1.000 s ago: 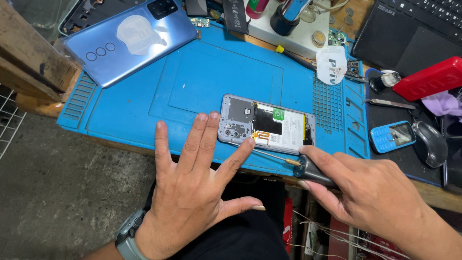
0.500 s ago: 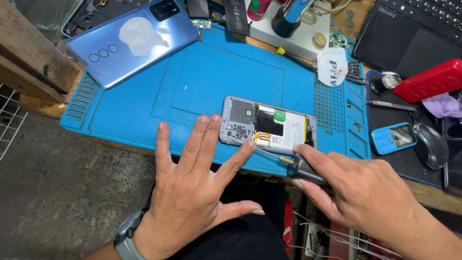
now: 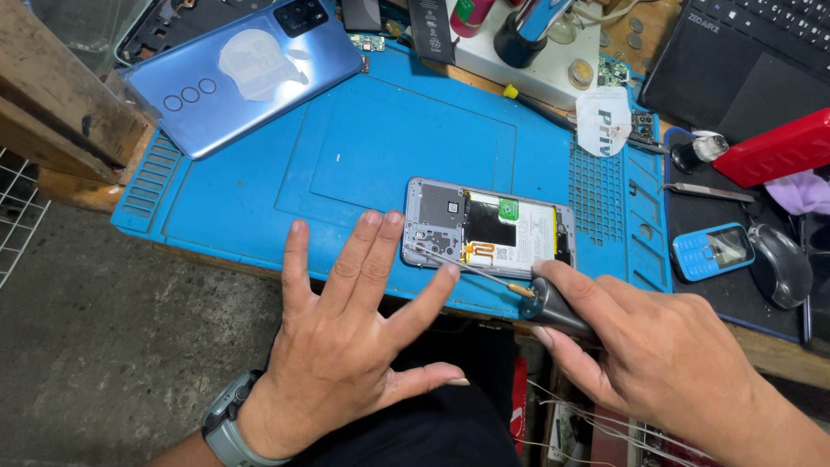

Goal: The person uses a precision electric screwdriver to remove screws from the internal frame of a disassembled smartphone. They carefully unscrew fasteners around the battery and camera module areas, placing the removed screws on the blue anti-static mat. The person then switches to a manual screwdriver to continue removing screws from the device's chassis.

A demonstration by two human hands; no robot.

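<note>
around: blue phone back cover (image 3: 238,78) lies far-left on our blue mat (image 3: 259,199), small blue phone (image 3: 713,251) off to the right
room: mat's bare left of the opened phone (image 3: 488,227)
left hand (image 3: 346,337): fingers spread, holding nothing, fingertips by the phone's left end
right hand (image 3: 666,355): gripping a screwdriver (image 3: 510,285), tip on the phone near the mat's front edge

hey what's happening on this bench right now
A person works on an opened phone lying on a blue repair mat. The right hand holds a screwdriver, its tip at the phone's near left corner. The left hand is spread, fingertips at the phone's left edge. A detached blue back cover lies farther back.
</note>
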